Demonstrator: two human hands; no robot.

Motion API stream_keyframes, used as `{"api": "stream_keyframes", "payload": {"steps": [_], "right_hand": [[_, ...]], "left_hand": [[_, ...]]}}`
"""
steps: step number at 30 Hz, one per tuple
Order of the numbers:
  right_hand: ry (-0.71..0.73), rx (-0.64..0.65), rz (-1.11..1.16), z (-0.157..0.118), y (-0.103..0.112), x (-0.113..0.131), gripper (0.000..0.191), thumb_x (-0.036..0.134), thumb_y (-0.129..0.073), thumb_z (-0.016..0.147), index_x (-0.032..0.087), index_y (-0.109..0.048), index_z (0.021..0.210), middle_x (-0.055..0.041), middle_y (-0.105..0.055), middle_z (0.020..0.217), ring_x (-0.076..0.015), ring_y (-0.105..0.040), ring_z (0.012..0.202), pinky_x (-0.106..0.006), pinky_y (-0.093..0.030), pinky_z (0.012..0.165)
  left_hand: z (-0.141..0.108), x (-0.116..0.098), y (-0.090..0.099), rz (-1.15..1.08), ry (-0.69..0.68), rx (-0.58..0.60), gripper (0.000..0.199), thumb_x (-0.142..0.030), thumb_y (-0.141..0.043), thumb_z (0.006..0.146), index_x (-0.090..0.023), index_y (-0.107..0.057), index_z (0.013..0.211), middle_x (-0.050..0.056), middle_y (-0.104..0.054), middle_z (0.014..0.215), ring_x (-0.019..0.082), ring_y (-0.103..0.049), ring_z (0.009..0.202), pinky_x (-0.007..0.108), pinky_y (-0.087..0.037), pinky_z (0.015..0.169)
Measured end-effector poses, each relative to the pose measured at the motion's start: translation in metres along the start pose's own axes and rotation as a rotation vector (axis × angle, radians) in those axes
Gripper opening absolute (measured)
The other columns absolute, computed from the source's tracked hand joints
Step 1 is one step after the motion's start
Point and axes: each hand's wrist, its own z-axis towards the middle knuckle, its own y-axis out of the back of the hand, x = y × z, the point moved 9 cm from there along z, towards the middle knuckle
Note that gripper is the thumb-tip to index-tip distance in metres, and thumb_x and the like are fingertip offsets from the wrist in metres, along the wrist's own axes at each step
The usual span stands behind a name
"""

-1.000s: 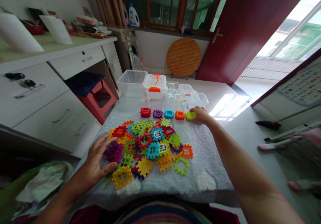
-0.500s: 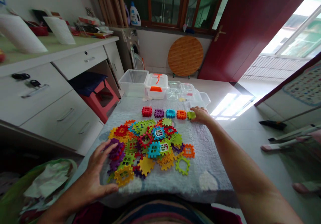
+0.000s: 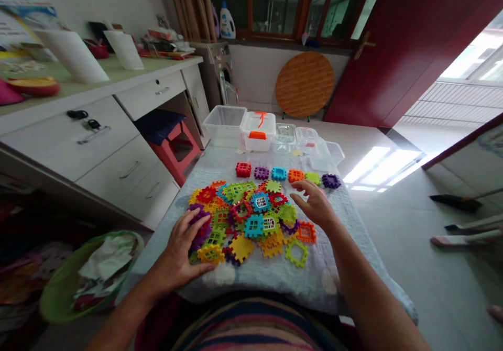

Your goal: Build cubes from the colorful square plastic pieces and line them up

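A heap of plastic interlocking building tiles (image 3: 253, 225) in several colours lies on the cloth-covered table. My left hand (image 3: 181, 249) rests with spread fingers at the heap's left edge, fingertips against purple tiles (image 3: 202, 233). Over the right side of the heap hovers my right hand (image 3: 314, 204), fingers apart and nothing in them. Beyond the heap runs a row of small stacks: red (image 3: 243, 169), purple (image 3: 261, 173), blue (image 3: 279, 173), orange (image 3: 296, 175), green (image 3: 313, 178) and dark purple (image 3: 331, 181) at the right end.
Clear plastic boxes stand along the far table edge, among them an open bin (image 3: 225, 125) and a lidded box (image 3: 258, 133) with orange clips. On the left are a white drawer cabinet (image 3: 113, 146), a pink stool (image 3: 173, 146) and a green basket (image 3: 58, 304).
My right hand has drawn back from the row's right end toward the heap. The dark purple stack now shows there, beside the green one. My left hand stays at the heap.
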Motion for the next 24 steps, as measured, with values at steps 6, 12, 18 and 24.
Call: {"api": "stream_keyframes", "payload": {"steps": [6,12,18,24], "right_hand": [[-0.011,-0.148,0.049,-0.015,-0.012,-0.008,0.014,0.027,-0.058,0.086,0.020,-0.066,0.096,-0.0079,-0.067,0.097,-0.0212,-0.061,0.087,-0.035,-0.050,0.077],[-0.055,-0.210,0.044,-0.019,-0.007,-0.014,0.014,0.026,-0.056,0.085,0.019,-0.066,0.090,-0.0058,-0.065,0.085,-0.0198,-0.059,0.079,-0.033,-0.049,0.071],[-0.096,-0.213,0.043,-0.019,-0.009,-0.025,0.015,0.026,-0.055,0.084,0.017,-0.067,0.089,-0.0046,-0.065,0.080,-0.0172,-0.056,0.071,-0.031,-0.047,0.068],[-0.159,-0.205,0.036,-0.021,-0.010,-0.039,0.020,0.028,-0.054,0.083,0.017,-0.068,0.090,-0.0051,-0.067,0.082,-0.0167,-0.057,0.068,-0.030,-0.047,0.067]], "left_hand": [[-0.005,-0.008,0.011,-0.022,-0.009,-0.103,0.060,-0.051,-0.074,0.075,-0.029,-0.052,0.126,0.011,-0.035,0.147,0.037,-0.031,0.140,0.059,-0.033,0.113],[-0.004,-0.016,0.020,-0.109,0.013,-0.159,0.015,-0.034,-0.065,0.085,-0.025,-0.063,0.097,0.007,-0.045,0.139,0.030,-0.037,0.137,0.054,-0.036,0.113],[0.000,-0.017,0.015,-0.145,-0.001,-0.130,0.014,-0.030,-0.064,0.086,-0.025,-0.064,0.098,0.007,-0.051,0.134,0.027,-0.041,0.133,0.051,-0.038,0.112],[-0.002,-0.017,0.012,-0.155,0.009,-0.139,0.007,-0.028,-0.062,0.087,-0.024,-0.064,0.092,0.007,-0.055,0.125,0.027,-0.041,0.132,0.052,-0.038,0.111]]}}
